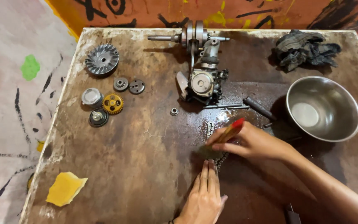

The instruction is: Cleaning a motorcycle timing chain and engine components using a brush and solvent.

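My right hand point(251, 143) grips a brush with a red and yellow handle point(231, 130) and holds it down against a dark metal chain point(210, 129) lying on the wet, oily part of the brown table point(137, 166). My left hand point(204, 195) lies flat with its fingers together, its fingertips pressing on the chain's near end. Part of the chain is hidden under both hands.
A steel bowl point(323, 108) stands at the right, a dark rag point(305, 49) behind it. A carburetor point(204, 83) and crankshaft point(193, 36) lie at the back centre. Gears, a finned disc point(101, 59) and a yellow sprocket point(113, 103) sit at the left. A yellow sponge point(65, 188) lies front left.
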